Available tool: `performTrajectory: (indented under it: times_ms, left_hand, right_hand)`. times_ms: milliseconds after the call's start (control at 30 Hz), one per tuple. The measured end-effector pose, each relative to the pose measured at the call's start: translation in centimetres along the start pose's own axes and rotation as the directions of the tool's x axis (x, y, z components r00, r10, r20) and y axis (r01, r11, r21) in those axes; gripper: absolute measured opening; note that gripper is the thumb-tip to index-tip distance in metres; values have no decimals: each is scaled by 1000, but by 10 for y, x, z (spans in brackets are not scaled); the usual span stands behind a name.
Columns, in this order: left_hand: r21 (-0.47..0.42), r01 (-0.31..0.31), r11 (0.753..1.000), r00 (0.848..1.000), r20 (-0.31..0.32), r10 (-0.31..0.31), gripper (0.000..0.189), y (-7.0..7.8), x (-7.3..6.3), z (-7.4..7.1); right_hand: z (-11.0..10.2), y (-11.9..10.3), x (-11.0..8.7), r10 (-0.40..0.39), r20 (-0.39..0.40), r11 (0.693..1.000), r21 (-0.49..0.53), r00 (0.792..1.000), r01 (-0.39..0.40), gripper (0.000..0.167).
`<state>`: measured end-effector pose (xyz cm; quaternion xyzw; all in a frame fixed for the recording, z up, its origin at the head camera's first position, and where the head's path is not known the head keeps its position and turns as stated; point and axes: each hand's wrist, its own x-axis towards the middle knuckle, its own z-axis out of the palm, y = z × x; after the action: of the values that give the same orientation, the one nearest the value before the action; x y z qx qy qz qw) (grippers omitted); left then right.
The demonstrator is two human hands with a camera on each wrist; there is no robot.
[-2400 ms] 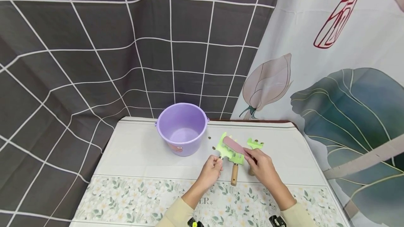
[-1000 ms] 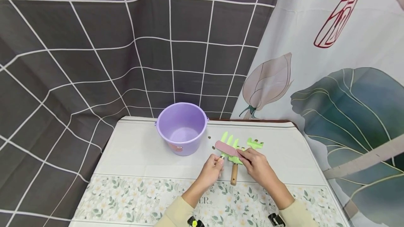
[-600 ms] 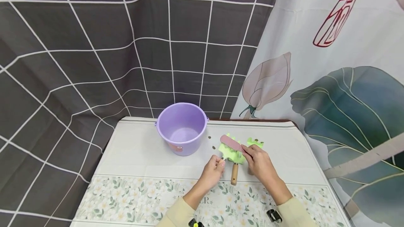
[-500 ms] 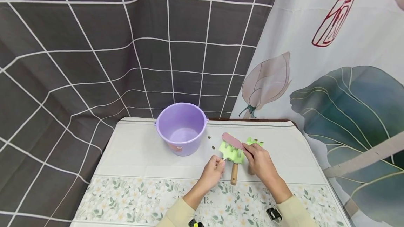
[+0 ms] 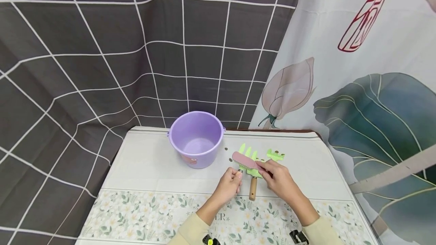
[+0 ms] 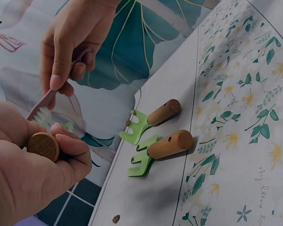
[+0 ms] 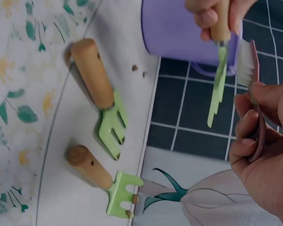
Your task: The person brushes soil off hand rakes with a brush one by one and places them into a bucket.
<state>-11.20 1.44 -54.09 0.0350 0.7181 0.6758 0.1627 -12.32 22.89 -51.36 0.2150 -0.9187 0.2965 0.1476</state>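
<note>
My left hand grips the wooden handle of a small green garden fork, raised above the table. In my right hand is a pink brush with pale bristles, pinched by its handle. The bristles face the fork; in the head view the brush crosses in front of the fork's head, with the tines showing beyond it. Whether the bristles touch the metal is hard to tell. Below lie another green fork and a green rake, both with wooden handles, on the table.
A purple bucket stands upright at the back of the table, left of the hands. Small brown bits lie between bucket and tools, and some cling to the rake. A dark gridded curtain hangs behind.
Over the past seconds the brush shifts back and forth across the fork, and lately down and left. The held fork's tilt has changed, so its tines stand out more. Bucket and lying tools stay put.
</note>
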Motion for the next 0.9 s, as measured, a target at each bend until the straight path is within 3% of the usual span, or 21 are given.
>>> performTrajectory:
  times_ms: [167, 533, 900]
  left_hand:
    - [-13, -2, 1000, 1000, 6, 2, 18, 1, 0, 0]
    - [10, -3, 1000, 1000, 29, 2, 16, 4, -2, -2]
    - [85, -29, 996, 999, 48, 25, 13, -1, -3, -5]
  right_hand:
    - [4, 2, -2, -3, -3, 1000, -22, 1000, 3, 29]
    - [7, 19, 13, 157, -40, 983, -91, 987, -160, 29]
    - [6, 37, 18, 331, -39, 942, -49, 943, -333, 29]
